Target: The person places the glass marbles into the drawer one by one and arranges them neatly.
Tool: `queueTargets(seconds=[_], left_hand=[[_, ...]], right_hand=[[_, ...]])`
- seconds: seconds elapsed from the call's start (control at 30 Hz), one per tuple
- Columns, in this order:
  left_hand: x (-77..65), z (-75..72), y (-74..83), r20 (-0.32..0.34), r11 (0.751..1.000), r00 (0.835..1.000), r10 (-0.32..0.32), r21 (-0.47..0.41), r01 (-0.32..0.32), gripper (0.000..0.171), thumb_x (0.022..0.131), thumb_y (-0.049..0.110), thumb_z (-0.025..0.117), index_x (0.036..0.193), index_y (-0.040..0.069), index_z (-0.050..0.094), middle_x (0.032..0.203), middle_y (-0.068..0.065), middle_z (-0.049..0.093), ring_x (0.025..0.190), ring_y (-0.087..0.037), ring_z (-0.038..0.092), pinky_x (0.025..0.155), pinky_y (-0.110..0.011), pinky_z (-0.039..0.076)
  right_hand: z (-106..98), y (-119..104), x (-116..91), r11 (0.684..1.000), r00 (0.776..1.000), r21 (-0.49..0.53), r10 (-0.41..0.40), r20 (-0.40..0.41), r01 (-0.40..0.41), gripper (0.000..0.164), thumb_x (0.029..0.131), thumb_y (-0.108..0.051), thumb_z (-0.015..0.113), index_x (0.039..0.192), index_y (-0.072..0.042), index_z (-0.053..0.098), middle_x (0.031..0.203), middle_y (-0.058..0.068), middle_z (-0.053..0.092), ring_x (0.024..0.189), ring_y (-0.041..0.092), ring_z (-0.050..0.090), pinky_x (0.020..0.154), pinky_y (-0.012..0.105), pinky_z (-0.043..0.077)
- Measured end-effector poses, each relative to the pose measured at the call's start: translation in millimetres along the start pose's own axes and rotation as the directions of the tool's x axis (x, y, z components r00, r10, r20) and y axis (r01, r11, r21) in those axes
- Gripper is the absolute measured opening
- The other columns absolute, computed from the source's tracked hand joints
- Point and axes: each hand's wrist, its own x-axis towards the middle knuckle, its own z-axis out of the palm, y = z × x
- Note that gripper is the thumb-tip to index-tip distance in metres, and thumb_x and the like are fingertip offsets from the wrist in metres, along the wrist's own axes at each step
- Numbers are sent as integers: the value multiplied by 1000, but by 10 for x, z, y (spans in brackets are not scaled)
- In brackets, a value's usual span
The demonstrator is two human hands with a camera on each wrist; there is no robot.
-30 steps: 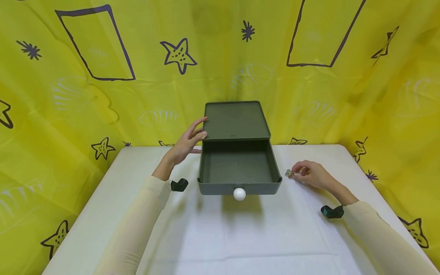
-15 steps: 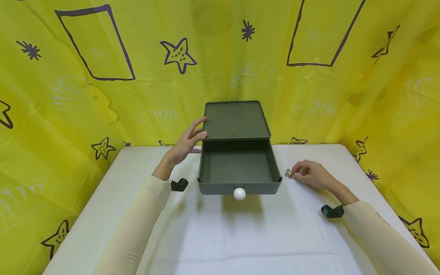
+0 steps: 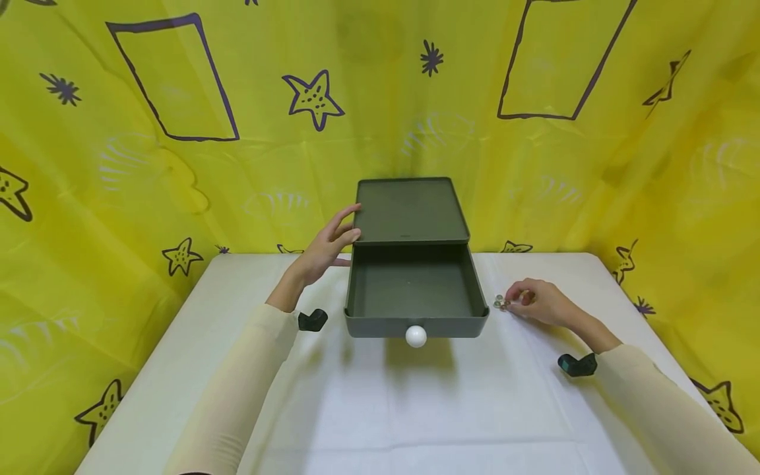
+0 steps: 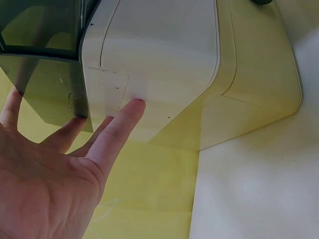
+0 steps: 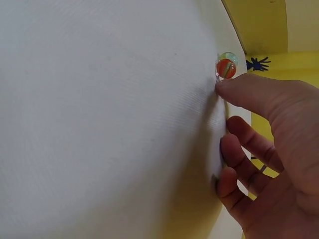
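A dark grey-green box with its drawer pulled out stands on the white table. The drawer has a round white knob, and its inside holds nothing visible. My left hand rests against the box's left side, fingers spread and nearly straight. In the left wrist view the left hand's fingers lie along the box's side. Several small glass marbles sit right of the drawer. My right hand is at them, thumb and bent index finger near the tips of an orange marble; whether it pinches one is hidden.
A yellow curtain with drawn stars hangs behind and beside the table. A black wrist device sits at the left cuff, and another wrist device at the right.
The head view has shifted slightly. Around the right fingertips the marbles have moved a little against each other. The left hand, box and drawer stay in place.
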Motion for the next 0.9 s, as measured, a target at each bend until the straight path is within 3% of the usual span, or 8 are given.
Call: queueTargets(seconds=[0.3, 0.53, 0.73, 0.9], left_hand=[[-3, 20, 3, 2, 1000, 1000, -5, 2, 5, 59, 107, 30, 52, 160, 41, 29, 166, -11, 26, 148, -32, 36, 103, -69, 42], [-1, 12, -2, 4, 1000, 1000, -11, 3, 11, 59, 107, 30, 52, 160, 41, 29, 166, -10, 26, 148, -31, 36, 103, -69, 42], [6, 3, -2, 5, 1000, 1000, -15, 1, 15, 59, 107, 30, 52, 160, 40, 28, 166, -11, 26, 148, -32, 36, 103, -70, 41], [3, 3, 3, 4, 1000, 1000, -14, 2, 14, 58, 108, 30, 52, 160, 41, 29, 166, -11, 26, 147, -33, 36, 103, -69, 41]], right_hand=[[-97, -35, 34, 998, 995, -27, -58, 75, 60, 13, 87, -5, 79, 97, -9, 72, 88, -2, 65, 74, 16, 53, 66, 25, 46], [-285, -155, 46, 994, 988, -64, -80, 128, 89, 11, 90, -8, 77, 100, -10, 72, 93, -3, 67, 81, 18, 58, 73, 28, 51], [-485, -318, 54, 986, 981, -74, -137, 134, 148, 10, 92, -11, 78, 99, -13, 71, 94, -7, 65, 83, 15, 62, 78, 33, 54], [-653, -476, 58, 983, 979, -65, -165, 119, 173, 9, 92, -10, 77, 99, -12, 72, 95, -7, 66, 83, 15, 63, 75, 29, 55]])
